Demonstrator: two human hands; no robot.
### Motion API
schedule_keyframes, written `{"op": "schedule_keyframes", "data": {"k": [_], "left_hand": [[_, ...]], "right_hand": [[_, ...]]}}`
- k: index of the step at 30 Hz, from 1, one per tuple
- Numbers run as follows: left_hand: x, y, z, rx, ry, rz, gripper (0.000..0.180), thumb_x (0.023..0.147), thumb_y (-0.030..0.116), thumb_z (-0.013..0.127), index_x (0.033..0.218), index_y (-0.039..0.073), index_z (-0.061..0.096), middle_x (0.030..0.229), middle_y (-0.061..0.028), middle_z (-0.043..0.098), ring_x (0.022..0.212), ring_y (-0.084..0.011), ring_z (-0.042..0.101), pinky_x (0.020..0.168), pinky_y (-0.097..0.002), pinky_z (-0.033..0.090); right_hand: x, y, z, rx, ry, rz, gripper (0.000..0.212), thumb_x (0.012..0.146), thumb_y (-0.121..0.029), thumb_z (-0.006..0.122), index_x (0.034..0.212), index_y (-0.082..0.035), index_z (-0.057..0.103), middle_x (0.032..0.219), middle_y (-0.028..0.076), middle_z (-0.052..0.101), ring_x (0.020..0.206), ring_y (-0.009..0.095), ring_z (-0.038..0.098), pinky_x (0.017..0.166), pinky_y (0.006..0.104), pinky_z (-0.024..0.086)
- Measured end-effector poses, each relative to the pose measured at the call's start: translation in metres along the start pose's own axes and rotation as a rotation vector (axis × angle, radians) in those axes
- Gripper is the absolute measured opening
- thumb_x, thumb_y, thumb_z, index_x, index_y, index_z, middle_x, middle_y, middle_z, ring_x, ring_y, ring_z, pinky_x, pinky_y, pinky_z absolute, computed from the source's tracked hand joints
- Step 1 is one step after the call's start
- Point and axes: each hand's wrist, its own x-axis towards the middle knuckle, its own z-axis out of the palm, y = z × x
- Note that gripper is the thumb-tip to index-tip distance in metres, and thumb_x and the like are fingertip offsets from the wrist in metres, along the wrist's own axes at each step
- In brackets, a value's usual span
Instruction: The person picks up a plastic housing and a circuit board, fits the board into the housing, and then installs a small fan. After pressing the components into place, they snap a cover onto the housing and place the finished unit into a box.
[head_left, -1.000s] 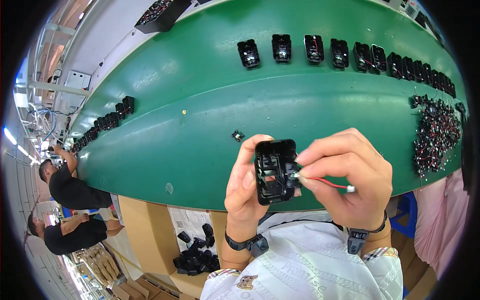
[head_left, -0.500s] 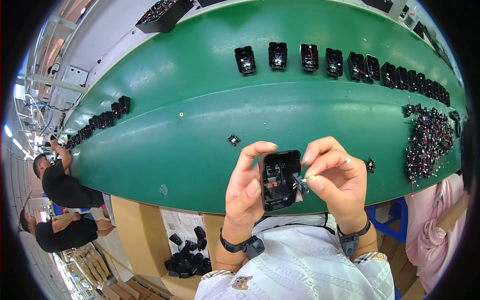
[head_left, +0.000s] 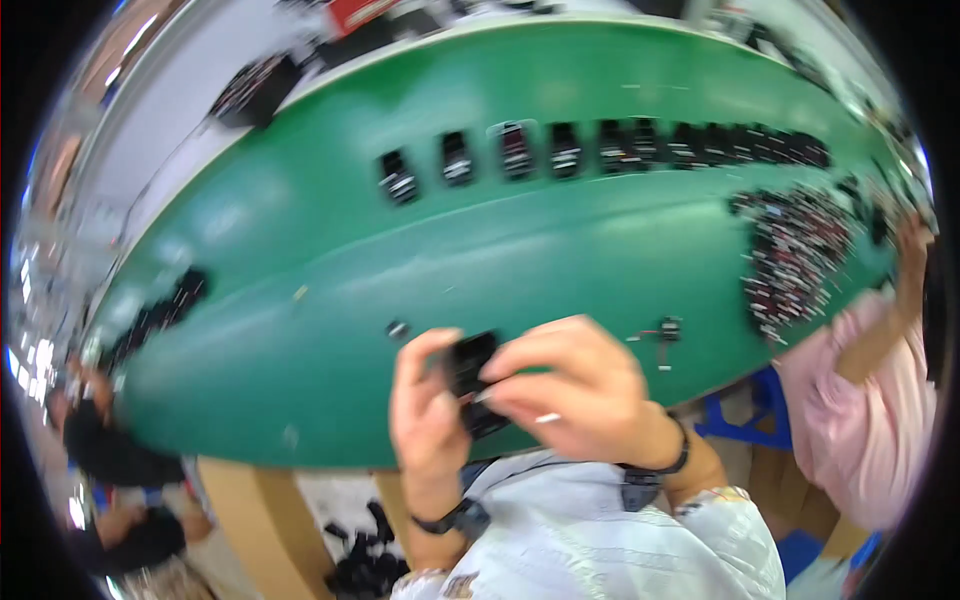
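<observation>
My left hand [head_left: 425,410] is wrapped round a small black plastic housing [head_left: 473,355], held above the near edge of the green table. My right hand [head_left: 575,385] reaches across the open side of the housing, its fingers pinched together inside or at its rim. A white plug [head_left: 547,418] shows below these fingers; it belongs to the small wired part in their grip. The part itself is mostly covered by the fingers, and motion blurs the picture, so how it sits in the housing cannot be made out.
Black housings [head_left: 565,150] stand in a row along the far side of the green table [head_left: 560,255]. A heap of wired parts [head_left: 795,260] lies at right, near a person in pink [head_left: 850,400]. Single parts [head_left: 668,330] lie closer. Cardboard boxes [head_left: 245,515] stand below the edge.
The view has swung, so the table's contents shift left. My right hand has closed in over the housing, and its wired part has gone from beside the opening to behind my fingers.
</observation>
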Motion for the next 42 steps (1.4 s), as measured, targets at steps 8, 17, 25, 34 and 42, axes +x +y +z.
{"op": "schedule_keyframes", "data": {"k": [8, 17, 25, 34, 42], "left_hand": [[-0.001, -0.003, -0.030, 0.015, -0.133, -0.019, 0.058, 0.104, 0.033, 0.041, 0.152, 0.000, 0.035, 0.141, -0.0155, 0.051, 0.127, -0.0263, 0.052, 0.103, -0.0391, 0.046], [0.009, -0.007, 0.020, 0.057, -0.221, -0.077, 0.049, 0.102, 0.033, 0.045, 0.139, 0.000, 0.042, 0.119, -0.0084, 0.057, 0.107, -0.0179, 0.058, 0.086, -0.0313, 0.051], [0.017, -0.010, 0.021, 0.060, -0.204, -0.039, 0.049, 0.102, 0.031, 0.049, 0.139, 0.000, 0.042, 0.117, -0.0083, 0.057, 0.105, -0.0177, 0.058, 0.087, -0.0308, 0.050], [0.018, -0.012, 0.028, 0.115, -0.169, -0.068, 0.052, 0.101, 0.033, 0.051, 0.140, 0.000, 0.039, 0.118, -0.0100, 0.056, 0.099, -0.0194, 0.061, 0.075, -0.0307, 0.054], [0.018, -0.021, 0.018, 0.156, -0.130, -0.061, 0.052, 0.099, 0.027, 0.055, 0.140, 0.001, 0.036, 0.110, -0.0118, 0.059, 0.087, -0.0188, 0.063, 0.070, -0.0291, 0.054]], "right_hand": [[-0.012, 0.008, 0.001, -0.034, 0.042, -0.120, 0.007, 0.080, -0.010, 0.066, 0.084, -0.006, 0.060, 0.099, 0.004, 0.064, 0.089, 0.022, 0.060, 0.070, 0.0331, 0.046], [-0.036, 0.006, -0.005, 0.154, 0.202, 0.142, 0.012, 0.081, -0.007, 0.071, 0.088, -0.006, 0.062, 0.092, 0.004, 0.065, 0.085, 0.026, 0.062, 0.075, 0.0372, 0.051], [-0.035, 0.016, -0.003, 0.208, 0.233, 0.143, 0.012, 0.080, -0.004, 0.071, 0.090, -0.006, 0.064, 0.090, 0.004, 0.066, 0.083, 0.026, 0.062, 0.073, 0.0366, 0.051], [-0.032, 0.027, -0.016, 0.063, 0.180, 0.033, 0.012, 0.080, -0.007, 0.072, 0.089, -0.008, 0.063, 0.087, 0.003, 0.064, 0.085, 0.022, 0.061, 0.072, 0.0349, 0.047], [-0.033, 0.039, -0.019, -0.068, 0.078, -0.099, 0.008, 0.082, -0.011, 0.066, 0.086, -0.009, 0.059, 0.083, 0.003, 0.060, 0.081, 0.022, 0.057, 0.069, 0.0342, 0.044]]}}
